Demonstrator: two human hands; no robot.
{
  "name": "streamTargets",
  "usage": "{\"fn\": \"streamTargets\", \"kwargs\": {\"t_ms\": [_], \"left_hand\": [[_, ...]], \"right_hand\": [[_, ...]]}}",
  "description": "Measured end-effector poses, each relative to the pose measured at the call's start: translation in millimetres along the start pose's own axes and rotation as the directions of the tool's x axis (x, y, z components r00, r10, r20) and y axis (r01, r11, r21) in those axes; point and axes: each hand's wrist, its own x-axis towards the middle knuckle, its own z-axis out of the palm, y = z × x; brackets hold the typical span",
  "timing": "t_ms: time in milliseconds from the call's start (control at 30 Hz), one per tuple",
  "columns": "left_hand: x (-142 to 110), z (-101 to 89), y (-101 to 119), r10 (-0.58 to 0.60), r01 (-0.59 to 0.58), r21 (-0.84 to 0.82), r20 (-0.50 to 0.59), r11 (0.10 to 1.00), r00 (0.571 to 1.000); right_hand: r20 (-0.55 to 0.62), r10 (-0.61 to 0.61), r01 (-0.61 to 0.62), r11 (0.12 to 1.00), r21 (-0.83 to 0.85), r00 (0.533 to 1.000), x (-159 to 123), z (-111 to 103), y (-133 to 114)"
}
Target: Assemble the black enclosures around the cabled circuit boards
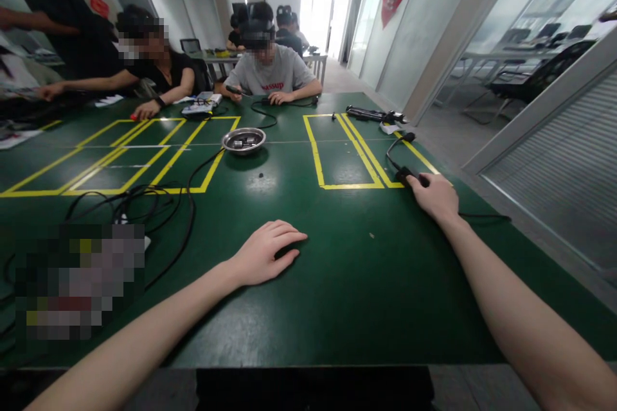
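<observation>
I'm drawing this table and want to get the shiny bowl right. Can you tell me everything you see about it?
The bowl is round, shallow and silvery, probably metal, with a shiny rim. It sits upright on the green table, overlapping a strip of yellow tape in this view. Small dark and silvery pieces lie inside. A black cable reaches its left side; I can't tell whether they touch. The person's left hand and right hand are both away from it.

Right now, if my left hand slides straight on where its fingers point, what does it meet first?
Most likely your right hand or wrist, across the table. Before that, your left hand would pass a small pale speck that looks flat. Depth is hard to judge.
</observation>
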Motion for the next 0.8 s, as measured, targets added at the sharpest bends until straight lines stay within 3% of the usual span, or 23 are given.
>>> {"fn": "streamTargets", "kwargs": {"t_ms": [300,500,667,800], "left_hand": [[-1,-0.7,0,0.001,-0.001,0.001,0.014,1.0,1.0],[-1,-0.9,1,-0.008,0.008,-0.006,0.017,1.0,1.0],[0,-0.7,1,0.002,-0.002,-0.002,0.012,1.0,1.0],[0,-0.8,1,0.009,-0.009,-0.002,0.01,1.0,1.0]], "right_hand": [[0.014,0.156,-0.157,0.973,0.167,0.988,-8,-19,-8],[0.07,0.233,-0.243,0.924,0.295,0.97,-10,-21,-6],[0.081,0.178,-0.194,0.939,0.284,0.981,-11,-25,-7],[0.022,-0.028,0.026,0.996,0.081,0.999,-13,-28,-11]]}}
